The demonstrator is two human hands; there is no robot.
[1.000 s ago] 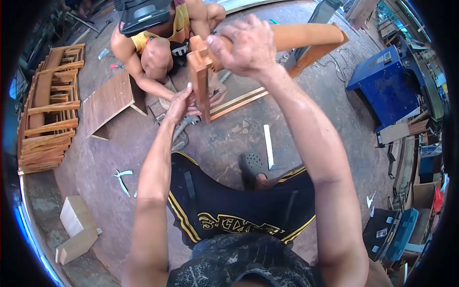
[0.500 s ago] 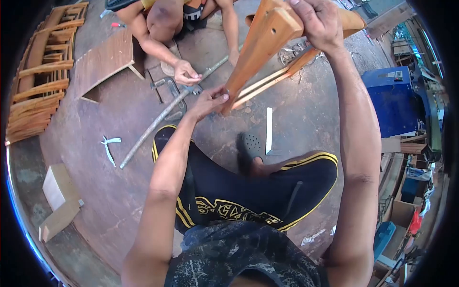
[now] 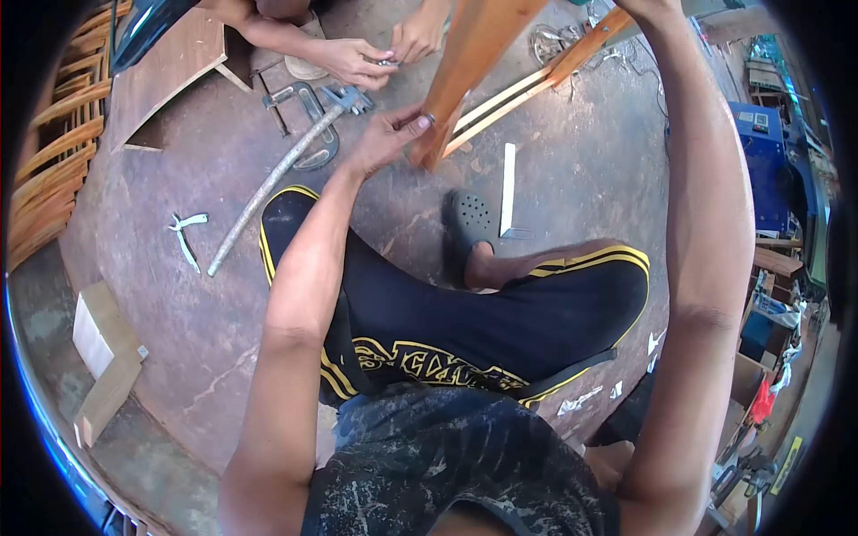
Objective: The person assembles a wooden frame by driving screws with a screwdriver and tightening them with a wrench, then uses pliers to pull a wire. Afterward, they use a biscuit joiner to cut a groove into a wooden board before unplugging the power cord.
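A varnished wooden frame [image 3: 483, 54] with long legs stands tilted before me, its upper part cut off by the view's top edge. My left hand [image 3: 389, 140] grips the low end of its near leg, thumb and fingertips against a small shiny spot there. At the top edge my right hand [image 3: 651, 7] is only partly in view, its fingers out of sight; it is up by the frame's upper end. Across from me, a co-worker's hands [image 3: 356, 64] meet around a small metal part [image 3: 386, 62].
On the floor lie a long metal bar clamp [image 3: 277, 174], C-clamps [image 3: 318, 147], pliers [image 3: 186, 239] and a white-bladed square [image 3: 508, 188]. Slatted wooden pieces [image 3: 54, 170] lean at left beside a plywood box [image 3: 170, 67]. A blue machine [image 3: 755, 170] stands at right.
My view has shifted, so the floor things sit higher and the right hand is nearly out of sight. The co-worker's hands, apart before, have come together at the small metal part.
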